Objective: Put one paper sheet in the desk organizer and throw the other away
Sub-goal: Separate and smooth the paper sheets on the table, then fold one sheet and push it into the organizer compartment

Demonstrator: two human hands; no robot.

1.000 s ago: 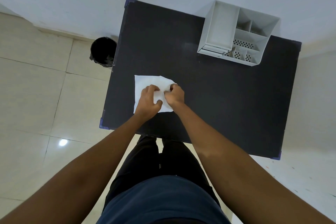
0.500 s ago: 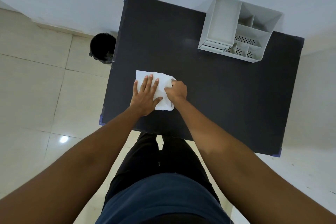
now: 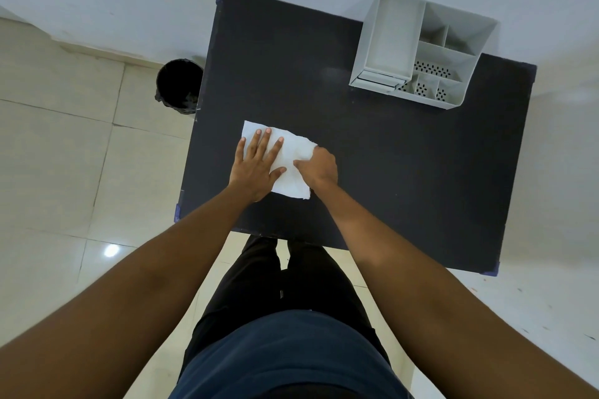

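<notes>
Right now the left hand (image 3: 256,168) lies flat and open on the white paper (image 3: 293,155) on the dark table (image 3: 405,172), while the right hand (image 3: 319,168) pinches its edge shut.

Person observed from above: dark navy top (image 3: 285,353), black trousers (image 3: 275,282). Forearms bare, no sleeves visible; left hand (image 3: 256,168) and right hand (image 3: 319,168) ungloved, no rings seen.

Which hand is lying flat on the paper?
The left hand, fingers spread flat on the white paper. The right hand is curled, gripping the paper's right edge.
</notes>
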